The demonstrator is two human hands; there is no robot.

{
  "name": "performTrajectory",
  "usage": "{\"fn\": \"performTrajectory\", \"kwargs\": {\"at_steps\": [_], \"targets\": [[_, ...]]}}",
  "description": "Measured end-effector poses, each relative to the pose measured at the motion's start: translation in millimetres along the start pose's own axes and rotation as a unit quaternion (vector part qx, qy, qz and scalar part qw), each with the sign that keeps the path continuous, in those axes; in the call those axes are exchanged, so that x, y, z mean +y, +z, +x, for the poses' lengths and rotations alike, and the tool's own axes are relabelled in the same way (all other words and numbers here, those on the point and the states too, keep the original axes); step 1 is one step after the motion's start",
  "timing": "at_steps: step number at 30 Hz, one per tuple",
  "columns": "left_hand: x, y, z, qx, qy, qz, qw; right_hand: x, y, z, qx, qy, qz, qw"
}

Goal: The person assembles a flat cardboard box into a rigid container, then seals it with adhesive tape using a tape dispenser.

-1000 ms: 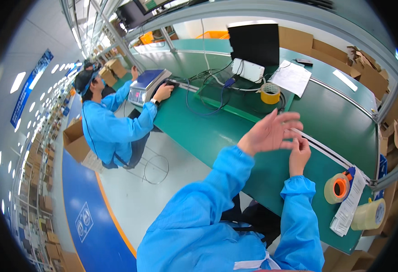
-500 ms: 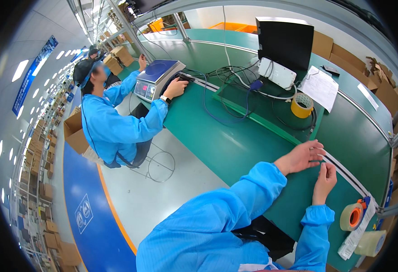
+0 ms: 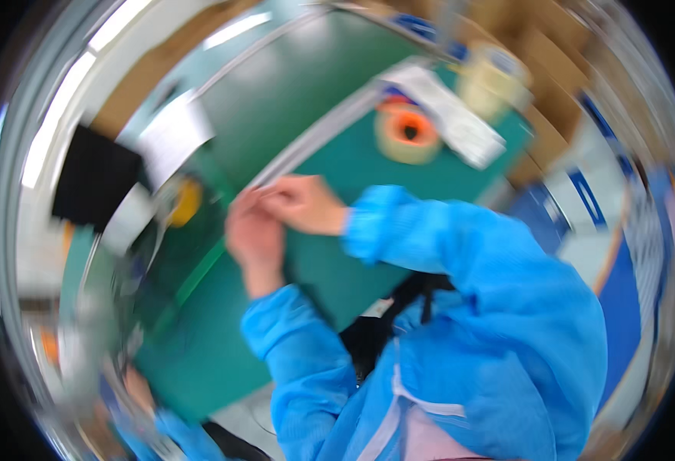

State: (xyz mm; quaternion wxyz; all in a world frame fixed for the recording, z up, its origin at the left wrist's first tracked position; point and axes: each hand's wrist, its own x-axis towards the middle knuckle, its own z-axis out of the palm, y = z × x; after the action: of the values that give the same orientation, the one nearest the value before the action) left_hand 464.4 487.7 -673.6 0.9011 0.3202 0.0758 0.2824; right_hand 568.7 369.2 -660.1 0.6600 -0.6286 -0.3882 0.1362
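My two hands meet above the green workbench [image 3: 199,369], beside its pale metal edge strip. The fingers of my right hand [image 3: 312,205] are curled in a pinch against the fingertips of my left hand [image 3: 254,238]. Whatever the pinch holds, if anything, is too small or blurred to make out. Motion smears the left fingers, so their pose is unclear. Beyond my right hand lie a tape roll with an orange core [image 3: 396,144] and a long white printed paper strip [image 3: 456,123].
A wide pale tape roll [image 3: 493,83] stands at the far right corner, near cardboard boxes [image 3: 560,84]. To the left are a yellow tape roll [image 3: 187,203], a white paper sheet [image 3: 172,137] and a black screen [image 3: 94,177]. A co-worker's blue sleeve [image 3: 186,435] shows at lower left.
The view has swung to the right, so the tape rolls now sit near the top middle and the co-worker at lower left. My hands have come together, fingertips touching or overlapping.
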Motion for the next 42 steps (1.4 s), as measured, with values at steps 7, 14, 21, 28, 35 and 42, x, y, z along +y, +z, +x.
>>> {"fn": "performTrajectory", "kwargs": {"at_steps": [7,14,21,28,35,42], "targets": [[-10.5,11.5,1.4,-0.016,-0.065,-0.011,0.998,-12.3,-38.4,-11.4,0.025,-0.010,-0.001,1.000],[-0.2,0.1,-6.5,-0.049,-0.082,0.002,0.995,-39.1,-45.8,-99.2,0.027,-0.143,0.000,0.989],[-8.2,10.9,-5.9,0.022,-0.052,0.030,0.998,-56.0,-166.4,-336.6,0.029,0.032,-0.073,0.996],[-32.9,25.3,-5.2,0.036,0.043,0.292,0.955,-58.0,-267.9,-429.0,0.463,0.194,-0.148,0.852],[-65.0,61.8,-9.9,0.165,0.139,0.409,0.887,-4.6,-274.3,-463.0,0.456,0.260,-0.104,0.845],[-63.8,53.3,-0.3,0.181,0.141,0.467,0.854,122.3,-457.3,-290.3,0.427,0.229,-0.272,0.831]]}}
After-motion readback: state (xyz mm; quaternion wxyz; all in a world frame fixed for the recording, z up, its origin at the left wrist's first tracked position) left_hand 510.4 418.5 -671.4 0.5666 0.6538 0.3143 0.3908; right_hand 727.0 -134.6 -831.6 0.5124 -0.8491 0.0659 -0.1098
